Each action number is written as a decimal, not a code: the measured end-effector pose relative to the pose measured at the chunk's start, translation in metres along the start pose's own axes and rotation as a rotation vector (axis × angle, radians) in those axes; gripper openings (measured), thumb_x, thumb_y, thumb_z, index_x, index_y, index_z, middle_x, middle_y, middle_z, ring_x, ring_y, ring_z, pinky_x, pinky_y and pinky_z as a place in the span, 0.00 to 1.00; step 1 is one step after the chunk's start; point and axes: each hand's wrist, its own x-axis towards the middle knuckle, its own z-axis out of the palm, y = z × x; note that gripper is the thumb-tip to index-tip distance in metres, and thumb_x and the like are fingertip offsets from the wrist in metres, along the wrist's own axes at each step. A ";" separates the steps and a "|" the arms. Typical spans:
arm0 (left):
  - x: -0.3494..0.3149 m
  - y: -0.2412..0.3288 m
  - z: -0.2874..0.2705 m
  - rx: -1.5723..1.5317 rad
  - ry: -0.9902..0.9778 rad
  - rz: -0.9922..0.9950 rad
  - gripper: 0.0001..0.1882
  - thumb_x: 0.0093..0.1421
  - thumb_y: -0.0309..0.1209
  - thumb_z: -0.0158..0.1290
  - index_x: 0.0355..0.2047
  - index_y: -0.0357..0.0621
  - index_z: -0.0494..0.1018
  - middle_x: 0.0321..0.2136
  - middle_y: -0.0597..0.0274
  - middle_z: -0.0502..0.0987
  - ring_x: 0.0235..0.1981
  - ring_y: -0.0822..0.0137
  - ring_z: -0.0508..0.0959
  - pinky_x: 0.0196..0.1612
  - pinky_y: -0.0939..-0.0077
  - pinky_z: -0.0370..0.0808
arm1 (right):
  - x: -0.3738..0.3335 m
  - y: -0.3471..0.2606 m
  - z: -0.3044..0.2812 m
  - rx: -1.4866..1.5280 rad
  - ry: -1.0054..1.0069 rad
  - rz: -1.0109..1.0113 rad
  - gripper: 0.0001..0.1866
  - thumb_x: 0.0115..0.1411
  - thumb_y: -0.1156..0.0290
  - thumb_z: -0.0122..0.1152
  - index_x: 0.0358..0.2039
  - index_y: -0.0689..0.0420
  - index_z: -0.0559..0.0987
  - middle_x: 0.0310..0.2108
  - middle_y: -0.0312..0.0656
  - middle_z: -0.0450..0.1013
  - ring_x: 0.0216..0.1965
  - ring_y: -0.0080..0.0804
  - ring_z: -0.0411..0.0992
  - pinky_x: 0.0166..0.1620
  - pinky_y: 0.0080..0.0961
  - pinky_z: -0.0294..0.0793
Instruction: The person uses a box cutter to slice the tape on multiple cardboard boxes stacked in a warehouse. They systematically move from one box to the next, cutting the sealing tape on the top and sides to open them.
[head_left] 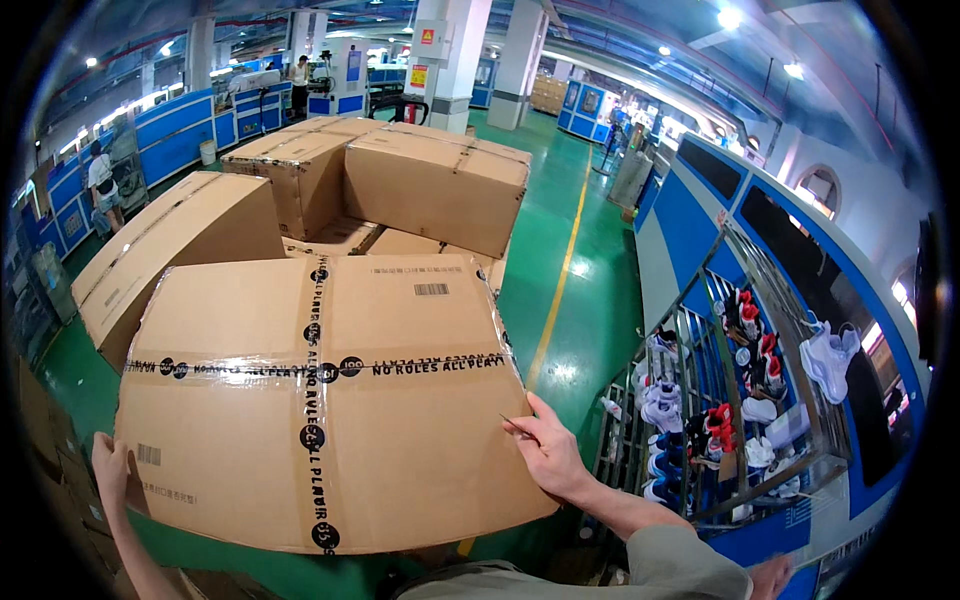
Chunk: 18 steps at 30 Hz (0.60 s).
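Large brown cardboard box point(420, 450): it is in the lower middle of the view, between the two hands, with its broad flat face turned up to the person
Clear glossy tape with black print point(313, 440): two strips make a cross over this face, one lengthwise and one crosswise
Left hand point(110, 460): it touches the left edge of the box near its lower corner, the fingers bent; I cannot tell if they are clamped on it
Right hand point(545, 445): it lies at the right edge of the box, with the fingers curled together on a small thin dark object point(508, 419), whose kind is too small to tell
Other brown taped cartons: a long one point(180, 240) is just beyond at the left, and a wide one point(435, 190) stands farther, right of another carton point(280, 165)
Silver metal rack point(770, 480): it stands to the right and carries shoes in white, red, black and blue; one pair of white shoes point(828, 360) is at its upper right side
Blue and white machine point(690, 200): it is behind the rack
Glossy green floor point(555, 190): a yellow line point(565, 290) runs along it, between the cartons and the machine
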 end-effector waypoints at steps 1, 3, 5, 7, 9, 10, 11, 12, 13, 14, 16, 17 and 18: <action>0.004 0.004 -0.002 0.133 0.027 -0.029 0.11 0.57 0.29 0.46 0.27 0.32 0.61 0.23 0.58 0.59 0.24 0.66 0.63 0.30 0.69 0.65 | 0.000 -0.005 0.002 0.000 0.006 0.017 0.12 0.57 0.78 0.54 0.41 0.63 0.80 0.57 0.65 0.63 0.54 0.49 0.72 0.52 0.30 0.72; 0.025 -0.029 -0.012 0.276 0.154 0.061 0.13 0.56 0.32 0.48 0.27 0.30 0.61 0.24 0.52 0.62 0.27 0.57 0.64 0.34 0.62 0.65 | 0.006 -0.019 0.012 0.020 0.008 0.004 0.12 0.57 0.78 0.54 0.41 0.62 0.79 0.56 0.64 0.65 0.54 0.49 0.71 0.52 0.30 0.71; 0.033 -0.034 -0.018 0.431 0.176 0.183 0.17 0.53 0.35 0.52 0.27 0.28 0.64 0.31 0.39 0.68 0.34 0.39 0.66 0.40 0.49 0.64 | 0.011 -0.029 0.020 -0.087 0.062 -0.119 0.13 0.55 0.76 0.54 0.41 0.57 0.78 0.55 0.62 0.66 0.48 0.57 0.72 0.49 0.37 0.74; 0.020 0.006 -0.009 0.517 0.191 0.182 0.16 0.51 0.35 0.53 0.29 0.31 0.67 0.35 0.37 0.68 0.38 0.39 0.68 0.42 0.48 0.66 | 0.015 -0.035 0.023 -0.285 0.147 -0.365 0.11 0.54 0.77 0.52 0.38 0.59 0.77 0.47 0.57 0.72 0.42 0.56 0.74 0.43 0.39 0.75; 0.010 0.056 0.015 0.573 0.209 0.125 0.18 0.51 0.38 0.53 0.33 0.35 0.69 0.38 0.42 0.69 0.43 0.41 0.70 0.46 0.48 0.69 | 0.018 -0.045 0.011 -0.352 0.136 -0.294 0.10 0.55 0.77 0.50 0.36 0.61 0.77 0.38 0.56 0.75 0.37 0.56 0.74 0.39 0.43 0.74; 0.013 0.064 0.025 0.574 0.211 0.126 0.18 0.52 0.40 0.52 0.33 0.36 0.70 0.39 0.43 0.70 0.43 0.43 0.70 0.45 0.47 0.69 | 0.021 -0.056 0.009 -0.319 0.132 -0.209 0.10 0.55 0.76 0.50 0.37 0.62 0.76 0.34 0.56 0.74 0.35 0.56 0.74 0.38 0.44 0.73; 0.019 0.063 0.025 0.550 0.202 0.126 0.18 0.52 0.40 0.52 0.33 0.36 0.70 0.39 0.44 0.70 0.43 0.43 0.70 0.44 0.46 0.69 | 0.027 -0.073 0.014 -0.286 0.134 -0.129 0.11 0.55 0.76 0.51 0.38 0.62 0.75 0.30 0.56 0.74 0.33 0.56 0.74 0.36 0.45 0.72; 0.024 0.060 0.023 0.502 0.193 0.114 0.17 0.53 0.41 0.52 0.33 0.37 0.70 0.39 0.44 0.70 0.43 0.43 0.71 0.44 0.46 0.70 | 0.039 -0.096 0.023 -0.267 0.111 -0.157 0.11 0.55 0.76 0.51 0.38 0.62 0.75 0.30 0.56 0.74 0.33 0.56 0.74 0.36 0.45 0.72; 0.027 0.055 0.017 0.416 0.175 0.101 0.19 0.53 0.41 0.52 0.35 0.37 0.71 0.39 0.44 0.70 0.43 0.44 0.71 0.43 0.46 0.70 | 0.054 -0.123 0.033 -0.289 0.027 -0.241 0.11 0.56 0.74 0.50 0.40 0.62 0.74 0.29 0.57 0.74 0.32 0.56 0.74 0.36 0.45 0.72; 0.022 0.067 0.013 0.390 0.194 0.113 0.21 0.53 0.42 0.51 0.39 0.37 0.72 0.39 0.45 0.70 0.44 0.45 0.71 0.44 0.47 0.70 | 0.070 -0.148 0.043 -0.322 -0.049 -0.315 0.12 0.58 0.72 0.50 0.41 0.62 0.73 0.29 0.58 0.73 0.32 0.56 0.74 0.36 0.45 0.72; 0.019 0.069 0.009 0.455 0.193 0.129 0.22 0.52 0.43 0.52 0.41 0.37 0.73 0.38 0.45 0.70 0.42 0.45 0.71 0.45 0.50 0.69 | 0.098 -0.202 0.067 -0.352 -0.221 -0.334 0.12 0.60 0.69 0.49 0.41 0.62 0.72 0.30 0.57 0.74 0.32 0.57 0.73 0.36 0.44 0.72; 0.020 0.066 0.008 0.463 0.178 0.125 0.23 0.51 0.43 0.53 0.40 0.36 0.73 0.38 0.45 0.70 0.41 0.46 0.71 0.46 0.51 0.69 | 0.112 -0.224 0.083 -0.384 -0.389 -0.329 0.13 0.62 0.66 0.48 0.41 0.61 0.71 0.31 0.57 0.74 0.33 0.57 0.73 0.36 0.44 0.72; 0.020 0.065 0.010 0.459 0.176 0.119 0.23 0.51 0.43 0.53 0.40 0.36 0.73 0.38 0.45 0.70 0.41 0.46 0.71 0.46 0.51 0.69 | 0.126 -0.243 0.098 -0.406 -0.464 -0.430 0.14 0.64 0.63 0.45 0.41 0.62 0.72 0.32 0.56 0.74 0.36 0.56 0.73 0.39 0.44 0.70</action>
